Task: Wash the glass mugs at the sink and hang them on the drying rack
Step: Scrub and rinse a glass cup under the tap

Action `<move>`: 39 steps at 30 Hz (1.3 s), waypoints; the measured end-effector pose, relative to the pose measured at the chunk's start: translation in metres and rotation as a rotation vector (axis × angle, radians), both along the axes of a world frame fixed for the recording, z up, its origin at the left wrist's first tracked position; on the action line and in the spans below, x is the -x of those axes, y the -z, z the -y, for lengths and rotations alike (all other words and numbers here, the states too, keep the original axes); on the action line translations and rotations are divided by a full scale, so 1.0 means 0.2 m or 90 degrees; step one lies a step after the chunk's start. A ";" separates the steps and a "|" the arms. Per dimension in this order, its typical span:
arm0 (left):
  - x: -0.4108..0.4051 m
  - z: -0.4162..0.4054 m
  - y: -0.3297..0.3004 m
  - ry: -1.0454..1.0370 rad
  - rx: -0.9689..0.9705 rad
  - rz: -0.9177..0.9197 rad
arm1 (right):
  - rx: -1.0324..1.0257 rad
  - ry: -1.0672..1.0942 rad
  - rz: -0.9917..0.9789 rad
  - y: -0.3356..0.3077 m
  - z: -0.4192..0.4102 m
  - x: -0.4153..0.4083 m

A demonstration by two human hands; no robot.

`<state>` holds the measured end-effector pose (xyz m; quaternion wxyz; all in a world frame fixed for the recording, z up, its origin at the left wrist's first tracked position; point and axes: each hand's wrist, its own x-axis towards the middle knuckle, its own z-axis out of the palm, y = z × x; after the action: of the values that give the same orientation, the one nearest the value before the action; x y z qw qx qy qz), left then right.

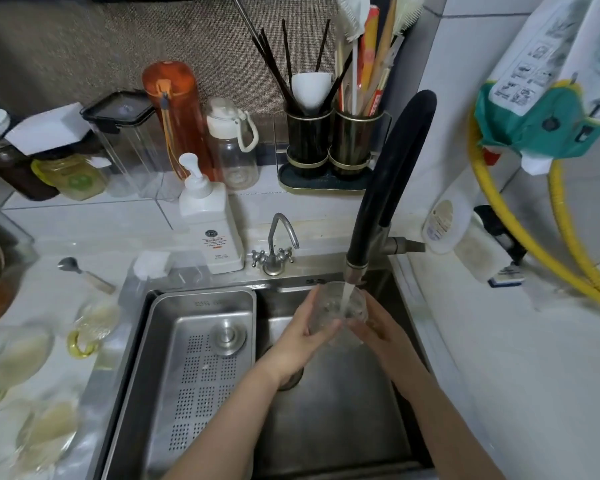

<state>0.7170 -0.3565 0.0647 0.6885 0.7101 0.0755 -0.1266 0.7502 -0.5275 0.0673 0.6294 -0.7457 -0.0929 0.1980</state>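
Glass mug rinsed under the black faucet, held between both hands.

The glass mug (338, 308) sits just right of the frame's centre, mouth up and roughly upright under the stream from the black faucet (385, 188), over the sink (343, 410). The left hand (302, 336) grips its left wall, fingers curled round it; the right hand (378, 332) holds the right side, though how far its fingers close cannot be told. Both hands are equally near. More mugs (94, 323) wait blurred on the tabletop (94, 233) at lower left, beside the perforated tray (201, 372). No drying rack is in view, so hanging likely calls for a turn away.
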 end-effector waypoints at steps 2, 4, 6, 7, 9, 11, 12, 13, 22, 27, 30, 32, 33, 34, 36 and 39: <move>0.02 -0.01 0.03 -0.010 -0.011 0.006 | 0.000 0.004 -0.007 0.03 0.00 0.00; 0.03 -0.05 0.05 -0.060 0.024 -0.003 | 0.023 -0.021 -0.017 0.02 -0.05 -0.01; 0.01 -0.07 0.05 -0.118 0.050 -0.015 | 0.009 -0.027 -0.028 0.00 -0.08 -0.04; -0.01 -0.06 0.04 -0.131 0.045 -0.018 | 0.007 -0.018 -0.032 -0.01 -0.08 -0.06; -0.05 -0.03 0.03 -0.132 0.026 -0.028 | 0.010 0.015 -0.058 -0.01 -0.07 -0.07; -0.07 0.01 0.05 -0.137 0.032 -0.053 | 0.020 0.049 -0.106 0.01 -0.04 -0.05; -0.06 0.02 0.06 -0.142 0.026 -0.066 | 0.028 0.062 -0.126 0.02 -0.03 -0.03; -0.04 0.03 0.08 -0.146 0.013 -0.082 | 0.045 0.073 -0.137 0.02 -0.02 -0.01; 0.07 0.04 0.15 -0.113 -0.178 -0.285 | 0.215 0.101 -0.368 0.06 -0.02 0.07; 0.06 0.03 0.12 -0.050 -0.284 -0.322 | 0.171 0.083 -0.460 0.00 -0.02 0.10; 0.06 0.04 0.08 -0.007 -0.331 -0.345 | 0.179 0.070 -0.472 -0.05 -0.02 0.12; 0.06 0.04 0.06 -0.003 -0.352 -0.340 | 0.172 0.065 -0.474 -0.09 -0.02 0.13; 0.05 0.03 0.06 -0.004 -0.357 -0.332 | 0.160 0.067 -0.474 -0.10 -0.02 0.14; 0.05 0.03 0.05 -0.008 -0.357 -0.323 | 0.148 0.072 -0.471 -0.11 -0.03 0.14; 0.04 0.02 0.04 -0.028 -0.356 -0.297 | 0.123 0.097 -0.463 -0.14 -0.05 0.12; 0.02 0.00 0.01 -0.071 -0.320 -0.230 | 0.105 0.120 -0.444 -0.16 -0.07 0.09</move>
<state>0.7128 -0.3556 0.0622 0.4725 0.8191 0.2640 -0.1899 0.7316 -0.5130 0.0983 0.5764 -0.6871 0.2125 0.3880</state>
